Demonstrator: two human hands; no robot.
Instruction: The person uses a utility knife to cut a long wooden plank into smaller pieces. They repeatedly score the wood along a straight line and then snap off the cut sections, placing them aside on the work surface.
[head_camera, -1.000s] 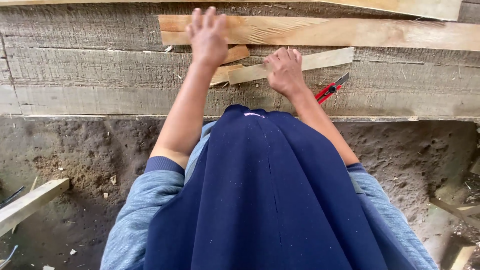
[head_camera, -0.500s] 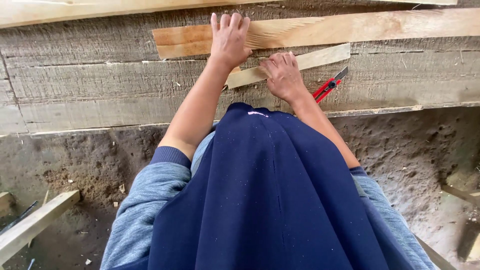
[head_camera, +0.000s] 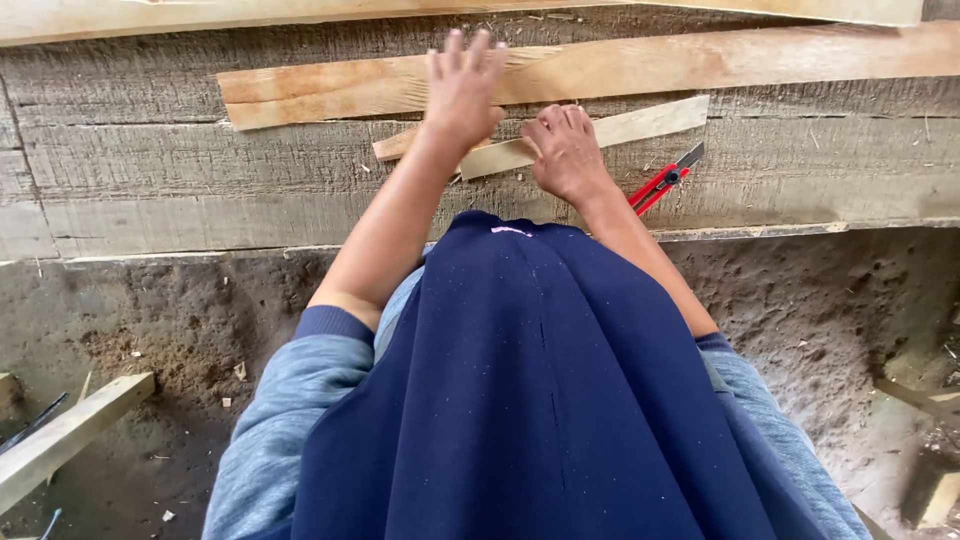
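Observation:
My left hand (head_camera: 463, 88) lies flat with fingers spread on a long pale wooden board (head_camera: 700, 62) that rests on a grey weathered plank bench (head_camera: 200, 190). My right hand (head_camera: 566, 150) presses fingers-down on a narrow light wood strip (head_camera: 630, 125) just below that board. A shorter brownish wood piece (head_camera: 395, 147) pokes out to the left under my left wrist. A red utility knife (head_camera: 665, 180) lies on the bench right beside my right wrist, untouched. My dark blue garment fills the lower middle of the view.
Another pale board (head_camera: 250, 15) runs along the top edge. Below the bench is bare dirt ground (head_camera: 150, 330) with wood chips. A wooden batten (head_camera: 65, 435) lies at lower left, and wood scraps (head_camera: 935, 495) at lower right.
The view has swung, so the boards sit more to the right. My left hand stays spread on the long board and my right hand stays on the narrow strip.

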